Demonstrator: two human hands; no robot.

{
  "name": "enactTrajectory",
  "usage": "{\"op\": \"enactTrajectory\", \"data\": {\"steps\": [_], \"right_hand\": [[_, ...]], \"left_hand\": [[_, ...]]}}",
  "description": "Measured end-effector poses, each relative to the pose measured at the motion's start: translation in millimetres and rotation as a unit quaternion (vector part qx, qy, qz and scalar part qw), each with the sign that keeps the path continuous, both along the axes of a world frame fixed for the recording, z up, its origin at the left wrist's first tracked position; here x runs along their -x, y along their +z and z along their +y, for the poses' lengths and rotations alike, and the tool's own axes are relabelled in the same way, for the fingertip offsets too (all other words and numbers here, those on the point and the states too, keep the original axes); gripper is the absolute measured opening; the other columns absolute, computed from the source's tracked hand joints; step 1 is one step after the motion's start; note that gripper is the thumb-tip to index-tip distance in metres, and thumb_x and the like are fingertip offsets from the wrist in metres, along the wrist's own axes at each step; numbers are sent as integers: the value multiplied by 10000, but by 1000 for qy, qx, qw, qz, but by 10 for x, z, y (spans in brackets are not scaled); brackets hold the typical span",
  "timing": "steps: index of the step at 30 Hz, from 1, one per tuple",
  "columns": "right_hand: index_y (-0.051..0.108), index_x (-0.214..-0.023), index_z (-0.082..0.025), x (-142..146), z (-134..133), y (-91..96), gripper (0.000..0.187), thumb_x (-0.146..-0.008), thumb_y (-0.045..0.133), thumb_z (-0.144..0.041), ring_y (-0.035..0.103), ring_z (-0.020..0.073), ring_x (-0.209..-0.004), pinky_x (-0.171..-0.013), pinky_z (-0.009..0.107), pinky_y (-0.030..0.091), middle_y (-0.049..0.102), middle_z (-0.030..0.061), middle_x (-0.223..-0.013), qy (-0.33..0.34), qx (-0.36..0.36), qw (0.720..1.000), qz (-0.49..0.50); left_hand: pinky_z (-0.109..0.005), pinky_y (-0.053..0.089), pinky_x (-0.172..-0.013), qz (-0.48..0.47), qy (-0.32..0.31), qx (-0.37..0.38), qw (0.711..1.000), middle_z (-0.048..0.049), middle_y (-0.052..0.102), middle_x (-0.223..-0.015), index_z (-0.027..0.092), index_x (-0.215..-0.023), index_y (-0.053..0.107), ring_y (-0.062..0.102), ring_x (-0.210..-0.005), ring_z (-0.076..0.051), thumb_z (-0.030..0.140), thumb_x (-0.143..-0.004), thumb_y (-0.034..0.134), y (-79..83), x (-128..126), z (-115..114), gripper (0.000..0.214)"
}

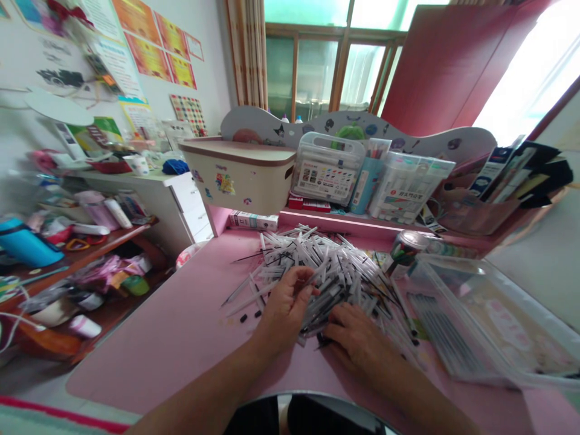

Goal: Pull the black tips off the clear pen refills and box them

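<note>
A large heap of white translucent pen barrels covers the middle of the pink desk, with thin black refills among them. At the heap's near side, my left hand has its thumb and fingers closed on what looks like a single pen barrel. My right hand sits low at the heap's near right edge, fingers curled, beside a small black piece. What those curled fingers hold is hidden. Small black caps lie loose left of the heap.
A clear plastic box with grey pens in it stands on the right. Behind the heap are a can and a shelf holding a beige lidded bin, marker cases and a pen holder. The pink desk extends left.
</note>
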State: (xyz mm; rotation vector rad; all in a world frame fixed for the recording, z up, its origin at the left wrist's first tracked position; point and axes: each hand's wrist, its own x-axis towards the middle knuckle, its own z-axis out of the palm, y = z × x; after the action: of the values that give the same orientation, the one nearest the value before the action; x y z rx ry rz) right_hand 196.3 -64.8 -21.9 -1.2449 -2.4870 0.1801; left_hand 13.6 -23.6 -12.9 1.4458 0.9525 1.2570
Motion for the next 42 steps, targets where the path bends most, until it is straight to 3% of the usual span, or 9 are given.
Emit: {"op": "enactTrajectory", "data": {"steps": [6, 9, 12, 14, 17, 22, 28, 34, 42], "right_hand": [[679, -960, -199, -116, 54, 62, 223, -817, 556, -79, 621, 197, -858, -770, 311, 490, 686, 52, -932, -20, 38, 979, 201], [675, -944, -201, -226, 123, 104, 123, -839, 612, -216, 647, 182, -760, -706, 290, 514, 693, 41, -852, -126, 67, 921, 361], [677, -884, -198, -292, 178, 138, 184, -773, 715, -340, 656, 180, -704, -668, 283, 536, 690, 34, -783, -200, 68, 853, 478], [682, -879, -201, -306, 192, 146, 223, -737, 746, -360, 657, 179, -689, -647, 279, 542, 693, 30, -766, -213, 68, 835, 502], [695, -896, -206, -316, 187, 121, 202, -753, 735, -343, 669, 187, -734, -677, 286, 552, 704, 37, -809, -203, 57, 844, 494], [706, -904, -219, -356, 175, 62, 105, -818, 673, -271, 662, 205, -821, -760, 318, 530, 696, 43, -869, -171, 5, 894, 415], [695, -868, -225, -368, 178, 145, 78, -837, 625, -207, 648, 202, -768, -721, 319, 504, 695, 35, -824, -141, -67, 934, 322], [699, -874, -215, -367, 175, 165, 84, -853, 617, -218, 659, 199, -783, -719, 308, 509, 700, 36, -834, -142, -50, 938, 314], [712, -850, -197, -383, 147, 204, 103, -845, 613, -225, 658, 189, -744, -692, 289, 510, 696, 37, -801, -125, -46, 939, 318]], "left_hand": [[-326, 503, -856, 90, 2, -49, 995, -65, 734, -997, 215, -1104, 655, 693, -898, -215, 200, -920, 522, 43, 14, -20, 227], [-329, 491, -873, 138, 1, -97, 986, -64, 749, -1008, 232, -1084, 706, 680, -937, -231, 174, -897, 541, 69, 14, -33, 256], [-324, 490, -873, 161, -18, -131, 978, -60, 756, -1008, 253, -1074, 734, 678, -930, -231, 176, -908, 527, 73, 6, -38, 276], [-321, 487, -871, 180, -28, -143, 973, -63, 757, -1012, 260, -1077, 741, 680, -930, -232, 186, -920, 516, 61, 2, -37, 284], [-322, 479, -872, 212, -34, -155, 964, -72, 756, -1019, 266, -1104, 740, 683, -943, -239, 198, -931, 509, 32, 3, -33, 296], [-322, 475, -851, 258, -30, -168, 951, -89, 755, -1006, 253, -1111, 745, 683, -919, -246, 181, -930, 501, 2, 2, -27, 312], [-312, 484, -795, 276, -33, -171, 945, -84, 758, -941, 246, -1074, 759, 687, -863, -239, 183, -925, 518, 15, -6, -4, 290], [-290, 494, -790, 268, -32, -185, 945, -63, 758, -914, 251, -1053, 755, 691, -841, -214, 201, -938, 528, 15, 6, -14, 259], [-296, 519, -764, 320, -33, -242, 915, -65, 734, -896, 185, -1058, 719, 683, -820, -195, 178, -971, 464, -13, 8, 1, 269]]}}
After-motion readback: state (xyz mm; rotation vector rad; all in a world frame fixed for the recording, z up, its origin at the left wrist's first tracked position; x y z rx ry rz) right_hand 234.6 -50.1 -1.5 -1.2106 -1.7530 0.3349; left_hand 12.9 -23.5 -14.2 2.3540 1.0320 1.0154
